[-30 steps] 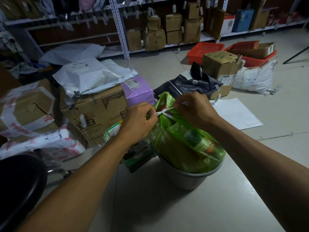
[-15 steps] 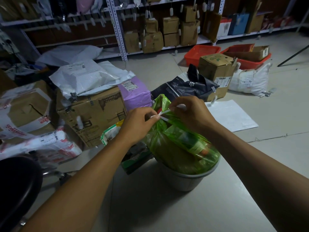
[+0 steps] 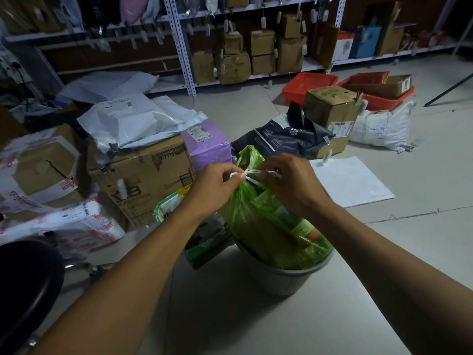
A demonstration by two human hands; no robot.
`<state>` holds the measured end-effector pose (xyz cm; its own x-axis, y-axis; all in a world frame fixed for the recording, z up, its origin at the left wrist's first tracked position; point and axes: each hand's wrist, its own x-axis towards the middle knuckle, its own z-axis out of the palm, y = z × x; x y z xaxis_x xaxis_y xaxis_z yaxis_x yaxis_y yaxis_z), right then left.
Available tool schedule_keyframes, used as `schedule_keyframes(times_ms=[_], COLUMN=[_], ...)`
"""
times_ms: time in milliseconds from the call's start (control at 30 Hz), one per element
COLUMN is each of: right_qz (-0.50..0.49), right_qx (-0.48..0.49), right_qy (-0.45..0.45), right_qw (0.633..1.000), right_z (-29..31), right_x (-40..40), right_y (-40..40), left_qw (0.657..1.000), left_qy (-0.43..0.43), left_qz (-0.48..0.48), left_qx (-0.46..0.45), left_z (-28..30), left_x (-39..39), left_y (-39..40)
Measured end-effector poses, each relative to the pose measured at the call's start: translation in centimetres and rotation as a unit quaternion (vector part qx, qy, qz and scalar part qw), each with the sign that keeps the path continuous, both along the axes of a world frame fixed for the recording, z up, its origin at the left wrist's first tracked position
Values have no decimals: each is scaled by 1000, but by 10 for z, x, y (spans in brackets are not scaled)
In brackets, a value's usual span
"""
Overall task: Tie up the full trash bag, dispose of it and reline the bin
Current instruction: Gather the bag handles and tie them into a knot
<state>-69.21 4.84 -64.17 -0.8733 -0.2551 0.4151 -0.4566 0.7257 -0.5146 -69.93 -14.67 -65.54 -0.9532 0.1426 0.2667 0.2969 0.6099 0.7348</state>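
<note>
Hands (image 3: pixel 212 187) closer, pinching drawstring (image 3: pixel 252 175), bag (image 3: pixel 268 226)

Both forearms are bare to the frame's edge, the left hand (image 3: pixel 213 187) and right hand (image 3: pixel 289 180) ungloved.

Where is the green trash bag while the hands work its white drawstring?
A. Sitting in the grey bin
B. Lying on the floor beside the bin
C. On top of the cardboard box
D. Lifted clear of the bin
A: the green trash bag bulges out of the grey bin while the left hand and right hand pinch its white drawstring.
</note>
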Motion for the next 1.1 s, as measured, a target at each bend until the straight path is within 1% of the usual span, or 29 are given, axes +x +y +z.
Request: schedule_keyframes(times_ms=[133,233,333,400,567,633,800,967,1033,1100], right_qz=[3,12,42,40,58,62,71,64,59,57], right_qx=[-32,-66,-10,31,89,86,41,37,48,54], right_qy=[6,15,35,46,41,40,15,15,19,25], right_qw=[999,998,998,998,993,994,996,997,997,997], right_z=[1,2,3,6,12,13,14,16,19,21], right_x=[2,5,8,6,-4,-5,-6,-7,-8,-7], right_y=[-1,-2,-3,-4,-8,-11,-18,-19,-17,-16], left_qw=[1000,1000,999,999,999,997,992,991,992,993], left_qy=[-7,-8,-22,-26,5,7,9,23,46,34], left_qz=[-10,-11,-19,-27,-13,-5,-10,2,31,52], left_qx=[-4,11,36,38,47,72,125,135,109,99], left_z=[2,7,10,11,12,12,10,14,16,15], left_x=[-2,-3,-7,-9,-7,-6,-4,-2,-3,-3], left_y=[2,6,6,4,-4,-6,-12,-19,-27,-35])
